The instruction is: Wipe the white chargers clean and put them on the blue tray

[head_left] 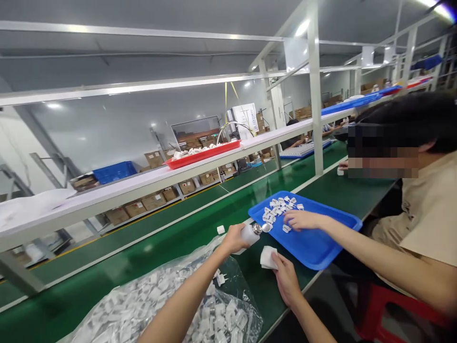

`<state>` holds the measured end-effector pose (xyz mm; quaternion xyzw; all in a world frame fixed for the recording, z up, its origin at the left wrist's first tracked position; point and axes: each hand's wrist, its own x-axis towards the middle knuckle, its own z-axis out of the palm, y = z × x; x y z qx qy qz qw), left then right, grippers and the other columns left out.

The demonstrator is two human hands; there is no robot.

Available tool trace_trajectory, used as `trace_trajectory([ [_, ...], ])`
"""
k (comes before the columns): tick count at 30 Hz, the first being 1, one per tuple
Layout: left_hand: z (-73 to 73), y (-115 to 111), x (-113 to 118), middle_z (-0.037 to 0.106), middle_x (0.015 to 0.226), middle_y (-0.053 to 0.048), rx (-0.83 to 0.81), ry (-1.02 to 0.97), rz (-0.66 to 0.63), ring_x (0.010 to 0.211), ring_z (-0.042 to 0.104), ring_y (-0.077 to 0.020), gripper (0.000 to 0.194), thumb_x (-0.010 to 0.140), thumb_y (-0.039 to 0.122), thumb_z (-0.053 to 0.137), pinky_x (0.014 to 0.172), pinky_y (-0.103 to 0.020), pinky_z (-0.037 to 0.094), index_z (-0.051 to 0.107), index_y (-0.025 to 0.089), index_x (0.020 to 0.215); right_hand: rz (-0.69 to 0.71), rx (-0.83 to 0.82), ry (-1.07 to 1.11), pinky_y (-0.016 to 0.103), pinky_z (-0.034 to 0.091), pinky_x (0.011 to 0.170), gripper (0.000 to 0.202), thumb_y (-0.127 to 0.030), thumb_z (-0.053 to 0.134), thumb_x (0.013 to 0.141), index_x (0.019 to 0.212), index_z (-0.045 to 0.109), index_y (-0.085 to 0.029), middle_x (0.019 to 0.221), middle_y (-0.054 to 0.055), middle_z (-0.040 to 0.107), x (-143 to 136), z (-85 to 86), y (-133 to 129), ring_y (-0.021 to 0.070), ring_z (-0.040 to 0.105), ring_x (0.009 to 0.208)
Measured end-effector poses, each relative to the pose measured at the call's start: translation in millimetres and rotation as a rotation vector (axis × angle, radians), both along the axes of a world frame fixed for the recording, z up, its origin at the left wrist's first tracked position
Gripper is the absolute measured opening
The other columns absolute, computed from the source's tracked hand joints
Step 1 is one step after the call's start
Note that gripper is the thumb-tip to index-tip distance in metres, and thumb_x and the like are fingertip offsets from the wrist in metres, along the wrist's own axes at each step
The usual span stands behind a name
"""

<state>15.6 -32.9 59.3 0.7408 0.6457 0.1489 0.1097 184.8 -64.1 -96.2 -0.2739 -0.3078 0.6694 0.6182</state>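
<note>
White bottle [250, 233] sits clamped in our left hand [233, 238]; our right hand [283, 274] grips a white cloth [267, 257]. A co-worker's hand [302, 219] rests in the blue tray [314, 243] on the green worktop [200, 224].

Counter [200, 228]: green belt surface, smooth, semi-gloss w/ soft light glare. Blue tray [314, 243] at 3 o'clock: hard plastic, smooth, slight sheen. Small parts [276, 209] in it: white plastic, glossy. Clear bag [160, 300] at 7 o'clock: thin plastic film, crinkled, shiny. Left hand [233, 238] holds white plastic bottle [250, 233], matt body, shiny metal-looking tip. Right hand [285, 276] holds white pad [268, 257], soft, matt, cloth or paper, can't tell. Frame posts [314, 95]: white-painted metal, smooth.
</note>
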Motion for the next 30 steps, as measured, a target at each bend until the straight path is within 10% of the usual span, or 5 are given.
trace_trajectory([
  [10,-11.2,-14.5,16.7,0.064,0.105,-0.005,0.18,0.167,0.05,0.088,0.063,-0.0193,0.033,0.091,0.039,0.067,0.077,-0.037,0.054,0.06,0.017,0.114,0.031,0.0,0.037,0.043,0.057,0.088,0.031,-0.041,0.066,0.096,0.113,0.067,-0.015,0.116,0.005,0.068,8.1,13.8,-11.3,0.025,0.068,0.103],
  [30,-32.6,-24.6,33.3,0.062,0.123,-0.019,0.539,0.832,-0.241,0.116,0.056,-0.0352,0.068,0.079,0.002,0.054,0.103,-0.056,0.042,0.045,0.009,0.146,0.076,-0.128,0.301,0.042,0.058,0.085,0.03,-0.036,0.065,0.097,0.12,0.064,-0.017,0.12,0.008,0.067,6.0,5.7,5.7,0.0217,0.068,0.1],
])
